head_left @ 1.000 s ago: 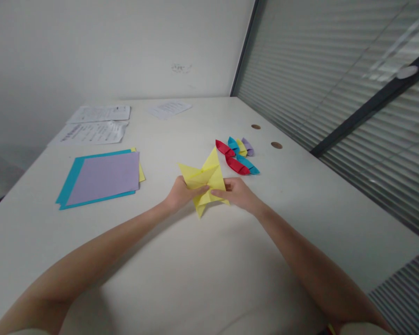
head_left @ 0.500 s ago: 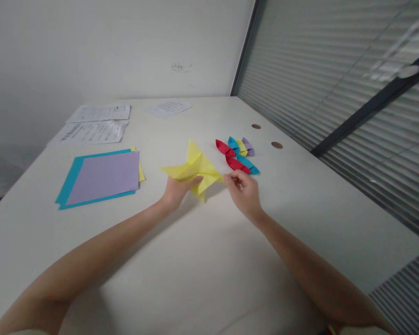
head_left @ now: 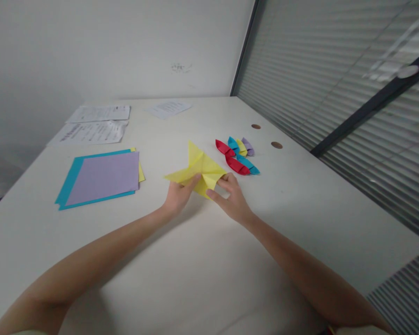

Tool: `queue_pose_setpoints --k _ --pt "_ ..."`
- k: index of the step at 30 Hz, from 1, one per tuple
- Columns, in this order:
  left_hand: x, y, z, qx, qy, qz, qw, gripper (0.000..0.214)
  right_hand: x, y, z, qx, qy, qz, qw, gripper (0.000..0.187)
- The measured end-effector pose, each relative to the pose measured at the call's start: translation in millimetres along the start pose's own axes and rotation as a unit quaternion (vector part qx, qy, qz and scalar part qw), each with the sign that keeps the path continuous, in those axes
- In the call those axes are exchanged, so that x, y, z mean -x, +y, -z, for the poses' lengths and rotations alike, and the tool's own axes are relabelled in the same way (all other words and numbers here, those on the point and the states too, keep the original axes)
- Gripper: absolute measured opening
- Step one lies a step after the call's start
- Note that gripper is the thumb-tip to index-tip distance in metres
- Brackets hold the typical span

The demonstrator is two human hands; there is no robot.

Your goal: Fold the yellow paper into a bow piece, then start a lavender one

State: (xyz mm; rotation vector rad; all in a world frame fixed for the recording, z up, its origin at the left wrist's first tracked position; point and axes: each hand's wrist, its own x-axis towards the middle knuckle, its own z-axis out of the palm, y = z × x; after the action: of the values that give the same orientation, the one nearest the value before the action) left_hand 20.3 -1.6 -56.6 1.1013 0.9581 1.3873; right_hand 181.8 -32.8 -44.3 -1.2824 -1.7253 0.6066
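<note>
A yellow sheet of origami paper (head_left: 202,164), creased into a star-like shape with pointed corners, is held above the white table between my hands. My left hand (head_left: 177,196) grips its near left side, thumb on top over the middle and the other fingers beneath. At the right side, my right hand (head_left: 232,197) has its thumb at the near corner and its fingers at the right corner, partly tucked under the paper. Just beyond my right hand lie several small folded paper pieces: red ones (head_left: 236,165), blue ones (head_left: 248,164), a yellow one (head_left: 242,147) and a purple one (head_left: 247,146).
To the left lies a stack of paper squares, a purple sheet (head_left: 106,177) over blue ones (head_left: 68,182), with a yellow edge (head_left: 141,175) showing. Printed papers (head_left: 92,132) lie at the back left. Window blinds (head_left: 335,83) border the table's right side, near two round holes.
My right hand has shifted from pinching the right tip to spreading thumb and fingers over the right and near corners. The yellow paper has tilted slightly.
</note>
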Motion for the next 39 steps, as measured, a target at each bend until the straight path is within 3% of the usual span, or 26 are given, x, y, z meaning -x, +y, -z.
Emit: queue_pose_setpoints --k 5,8,15,20,26,39 --pt "5 -6 -1.1 -0.056 -0.014 -0.023 0.998 0.033 -1 12 -14 -0.090 0.069 -0.134 0.985 0.043" --pt "6 -7 -1.4 -0.051 -0.031 -0.018 0.998 0.035 -3 15 -13 -0.131 0.083 -0.141 0.978 0.039" --pt "7 -9 -1.0 -0.022 -0.041 0.018 0.999 0.046 -5 11 -6 -0.169 0.052 -0.173 0.969 0.035" --pt "8 -9 -2.3 -0.007 -0.029 0.032 0.999 0.050 -1 13 -12 -0.140 0.043 -0.152 0.978 0.038" --pt "10 -9 -5.4 0.022 -0.020 0.057 0.998 0.048 3 13 -17 -0.052 0.097 -0.078 0.991 0.039" --pt "10 -4 -7.8 0.089 -0.010 0.094 0.992 0.044 13 7 -14 0.074 0.056 0.025 0.995 0.020"
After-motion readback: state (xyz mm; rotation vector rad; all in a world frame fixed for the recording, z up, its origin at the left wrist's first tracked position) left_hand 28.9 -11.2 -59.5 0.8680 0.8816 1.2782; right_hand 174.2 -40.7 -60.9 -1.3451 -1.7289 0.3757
